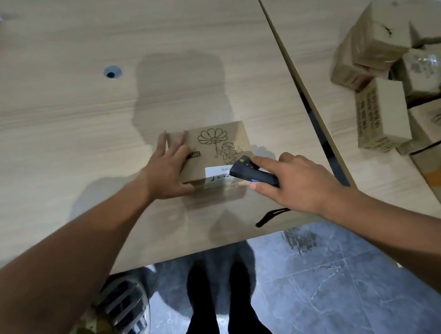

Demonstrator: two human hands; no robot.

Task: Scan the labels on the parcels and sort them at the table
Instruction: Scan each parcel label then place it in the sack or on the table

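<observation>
The left hand (167, 168) lies flat on the left end of the parcel (219, 144), fingers spread and straight and the thumb along its near side, so it presses rather than grips. The parcel sits on the table (65, 118), close to the front edge and nearer the right edge than the left. With only a flat palm on it, it could skid if nudged.

The white label (215, 171) wraps over the parcel's near edge. The scanner (252, 172) hovers so close that its nose covers part of the label, so I think a misread is the likeliest failure (too near, too steep an angle). The right hand (298, 181) is curled around the scanner, forefinger stretched along its top and thumb by the blue button. A black strap (273, 215) trails by the front edge and might snag.

The pile of boxes (399, 79) on the second table (347, 7) is loosely heaped and could topple when one is pulled out.

Counted:
- Hands: two
- Parcels being scanned: one
- Labels: one
- Scanners: one
- Straps: one
- Tables: two
- Heaped boxes: at least eight, with the right edge cutting off the rest
</observation>
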